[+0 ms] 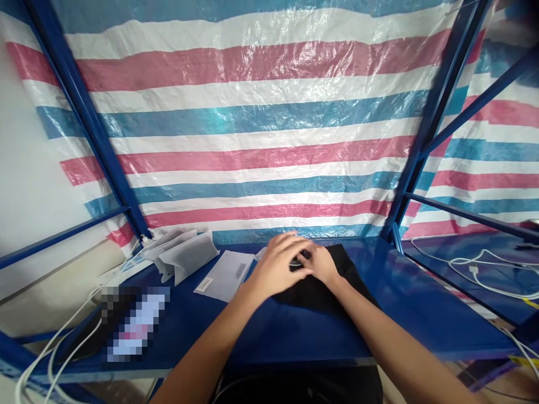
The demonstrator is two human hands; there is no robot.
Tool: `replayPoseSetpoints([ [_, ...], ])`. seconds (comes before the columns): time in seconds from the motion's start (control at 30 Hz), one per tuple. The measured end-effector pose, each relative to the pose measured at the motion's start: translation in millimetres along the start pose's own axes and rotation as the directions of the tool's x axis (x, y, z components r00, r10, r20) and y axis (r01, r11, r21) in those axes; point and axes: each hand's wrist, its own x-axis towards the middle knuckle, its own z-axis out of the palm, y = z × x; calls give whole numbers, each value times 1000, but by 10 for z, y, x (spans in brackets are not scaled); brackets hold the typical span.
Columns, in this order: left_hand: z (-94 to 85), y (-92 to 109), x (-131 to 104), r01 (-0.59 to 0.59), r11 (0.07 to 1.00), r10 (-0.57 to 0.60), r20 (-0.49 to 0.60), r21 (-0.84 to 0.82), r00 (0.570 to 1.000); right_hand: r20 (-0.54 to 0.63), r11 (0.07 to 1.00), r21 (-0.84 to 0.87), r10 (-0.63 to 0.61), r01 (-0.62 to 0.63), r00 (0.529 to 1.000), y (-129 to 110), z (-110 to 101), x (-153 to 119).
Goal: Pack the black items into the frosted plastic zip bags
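Observation:
Both hands meet over a black cloth (315, 294) that lies on the blue metal shelf (261, 342). My left hand (280, 264) is curved, its thumb and fingers bent round a small dark object (301, 258) with a thin light edge. Against the other side of that object is my right hand (322, 264), its fingers partly hidden behind the left ones. The small object is mostly covered, so its kind cannot be made out. A white envelope-like packet (227, 275) with labels lies just left of my left hand.
Grey-white folded pouches (189, 255) stand at the back left near a power strip (126, 269). A blurred-out device (137, 325) lies at the front left, with white cables (63, 331) beside it. Blue posts (416, 140) and striped sheeting (261, 129) enclose the shelf.

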Motion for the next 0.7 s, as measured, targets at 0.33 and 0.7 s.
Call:
replayPoseSetpoints([
  [0.33, 135, -1274, -618, 201, 979, -199, -50, 41, 979, 13, 1000, -18, 14, -14, 1000, -50, -87, -7],
  [0.7, 289, -1192, -640, 133, 984, -152, -160, -122, 975, -43, 993, -54, -105, 102, 994, 32, 48, 18],
])
